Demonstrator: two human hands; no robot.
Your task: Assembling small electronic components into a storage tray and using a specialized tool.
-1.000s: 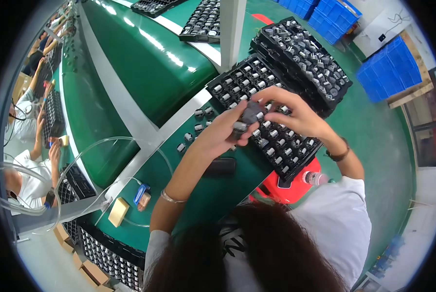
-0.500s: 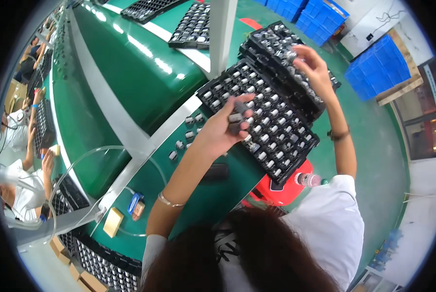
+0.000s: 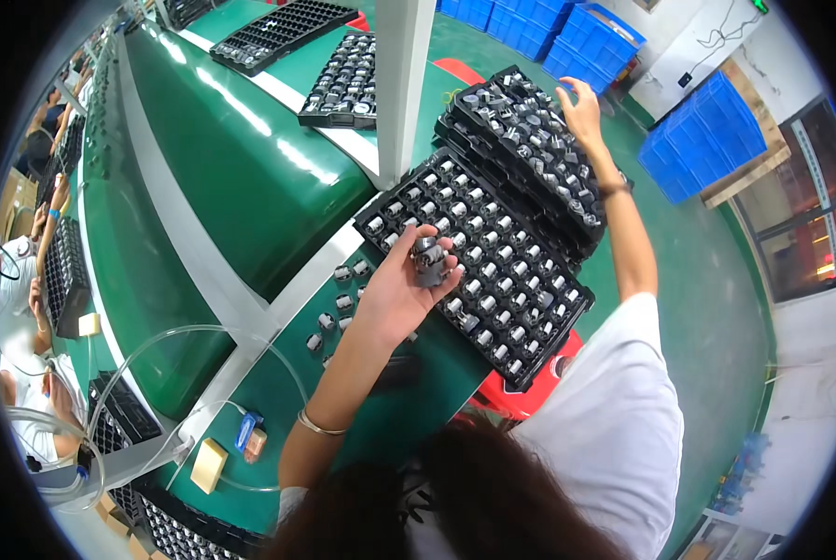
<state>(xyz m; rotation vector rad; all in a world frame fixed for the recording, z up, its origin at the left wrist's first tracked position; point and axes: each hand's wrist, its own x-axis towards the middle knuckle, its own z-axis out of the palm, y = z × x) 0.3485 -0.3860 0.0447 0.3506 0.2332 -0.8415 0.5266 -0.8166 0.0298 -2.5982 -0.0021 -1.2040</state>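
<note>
grey metal part point(image 3: 427, 259) sat in your left hand point(image 3: 401, 297), fingers curled around it over the near black tray point(image 3: 479, 271); your right hand point(image 3: 581, 105), open, touched the stacked tray point(image 3: 521, 140) at the worktop's far edge to steady it.

Green floor point(image 3: 707, 280), stacked blue crates point(image 3: 689, 149), white wall point(image 3: 707, 42), glossy green conveyor point(image 3: 241, 177).

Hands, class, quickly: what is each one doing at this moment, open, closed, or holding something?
Left hand: fingers closed on a small grey metal part.
Right hand: stretched to the far stacked black trays; whether it grips anything cannot be told.
</note>
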